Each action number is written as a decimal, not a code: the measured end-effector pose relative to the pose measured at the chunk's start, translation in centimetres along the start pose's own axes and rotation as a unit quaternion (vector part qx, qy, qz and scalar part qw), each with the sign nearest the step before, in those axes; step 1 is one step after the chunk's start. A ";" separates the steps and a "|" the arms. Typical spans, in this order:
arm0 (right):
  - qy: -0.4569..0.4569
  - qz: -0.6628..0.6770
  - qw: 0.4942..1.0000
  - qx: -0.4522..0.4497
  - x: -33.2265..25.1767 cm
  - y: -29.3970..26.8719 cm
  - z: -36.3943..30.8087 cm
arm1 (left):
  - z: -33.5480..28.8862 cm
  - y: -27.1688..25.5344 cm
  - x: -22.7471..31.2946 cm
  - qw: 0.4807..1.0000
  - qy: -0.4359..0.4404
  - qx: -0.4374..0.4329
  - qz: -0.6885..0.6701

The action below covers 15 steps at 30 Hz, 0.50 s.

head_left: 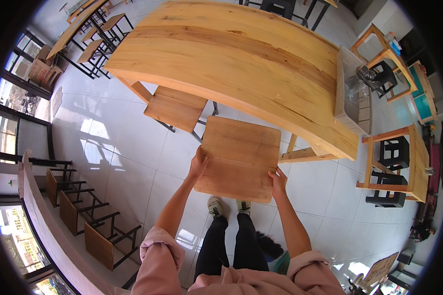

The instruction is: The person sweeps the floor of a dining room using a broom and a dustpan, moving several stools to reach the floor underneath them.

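A wooden stool is in front of my body, its squarish seat top facing me; the legs are hidden beneath. The seat matches the other stools around. My left hand is closed on its left edge, thumb on top. On the right edge, my right hand grips it the same way, fingers out of sight below. Just beyond the seat's far edge runs the long wooden table. Another wood-topped stool with dark metal legs stands partly under that table, left of the held one.
A pale plastic crate with glassware sits at the table's right end. Several stools lie tipped by the low wall at lower left. A smaller wooden table with black plastic stools stands at right. Tiled floor surrounds my feet.
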State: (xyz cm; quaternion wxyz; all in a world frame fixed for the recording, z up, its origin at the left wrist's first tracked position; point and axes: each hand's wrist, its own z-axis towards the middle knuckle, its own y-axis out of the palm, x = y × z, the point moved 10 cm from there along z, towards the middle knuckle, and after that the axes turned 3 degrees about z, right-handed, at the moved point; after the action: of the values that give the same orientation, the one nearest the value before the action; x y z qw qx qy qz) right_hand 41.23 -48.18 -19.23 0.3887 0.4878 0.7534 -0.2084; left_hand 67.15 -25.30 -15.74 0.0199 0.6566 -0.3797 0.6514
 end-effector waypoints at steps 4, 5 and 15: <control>-0.036 0.024 0.998 0.055 2.0 -1.8 3.9 | 4.8 3.4 -0.9 0.999 0.044 -0.022 0.014; -0.039 0.027 0.997 0.068 2.4 -2.2 4.8 | 5.9 4.1 -1.5 0.999 0.042 -0.027 0.007; -0.035 0.054 0.994 0.090 2.3 -3.3 9.2 | 12.2 9.4 -1.1 0.997 0.029 -0.060 0.046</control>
State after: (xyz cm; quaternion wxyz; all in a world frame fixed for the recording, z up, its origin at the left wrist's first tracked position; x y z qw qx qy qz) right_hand 41.34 -54.71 -26.88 0.3799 0.5534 0.6898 -0.2713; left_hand 72.60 -37.81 -22.96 0.0405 0.6168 -0.4474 0.6463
